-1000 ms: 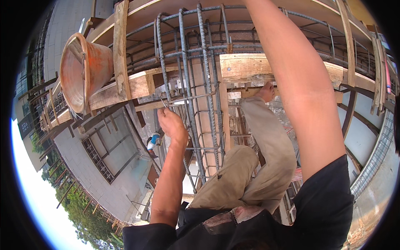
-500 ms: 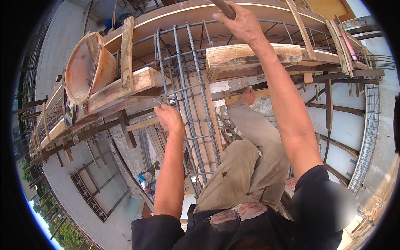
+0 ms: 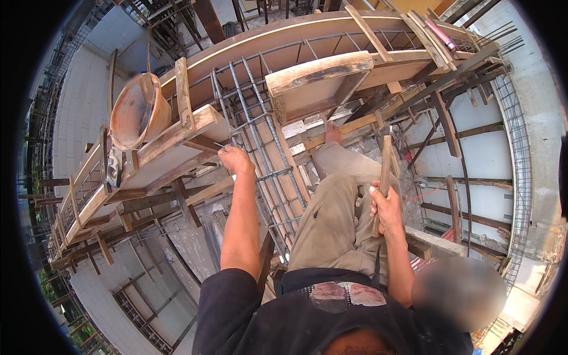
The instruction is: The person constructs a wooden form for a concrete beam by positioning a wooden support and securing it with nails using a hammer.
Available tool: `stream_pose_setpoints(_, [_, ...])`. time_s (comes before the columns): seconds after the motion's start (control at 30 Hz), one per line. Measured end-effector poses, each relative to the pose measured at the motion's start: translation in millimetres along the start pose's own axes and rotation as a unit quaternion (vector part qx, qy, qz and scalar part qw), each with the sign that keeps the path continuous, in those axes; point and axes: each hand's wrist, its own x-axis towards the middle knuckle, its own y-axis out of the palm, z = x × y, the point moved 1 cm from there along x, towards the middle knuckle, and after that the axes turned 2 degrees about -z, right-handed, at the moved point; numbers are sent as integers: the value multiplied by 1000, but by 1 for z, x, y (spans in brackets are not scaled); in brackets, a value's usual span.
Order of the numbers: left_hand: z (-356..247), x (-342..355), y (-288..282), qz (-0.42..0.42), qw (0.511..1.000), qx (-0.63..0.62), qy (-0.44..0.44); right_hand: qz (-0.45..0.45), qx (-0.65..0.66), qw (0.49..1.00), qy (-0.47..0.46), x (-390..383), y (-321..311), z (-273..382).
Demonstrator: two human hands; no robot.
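Steel rebar cage point(image 3: 260, 136) rises between timber formwork, and the left hand point(image 3: 235, 160) sits against its left side, fingers clenched around a thin wire or nail point(image 3: 219, 144) that pokes out toward the plank point(image 3: 177, 133). The right hand point(image 3: 386, 208) is closed on a wooden handle point(image 3: 383, 177), held upright beside the knee point(image 3: 337, 195); its head is hard to make out. To work well here, I judge the left hand should keep the wire tight against a bar crossing while the tool comes in square, body weight steady on the scaffold. Counted: two hands, one handle, one cage with about four long bars visible, one orange bucket point(image 3: 135, 112) on the ledge at left.
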Motion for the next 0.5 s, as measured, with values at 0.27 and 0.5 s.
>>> stream_pose_setpoints(0.27, [-3,-23,-6,17,999,14,43,27,52,995,83,-63,-33,-36])
stream_pose_setpoints(0.5, [-6,2,-9,48,995,-64,53,79,25,992,90,-64,-17,-45])
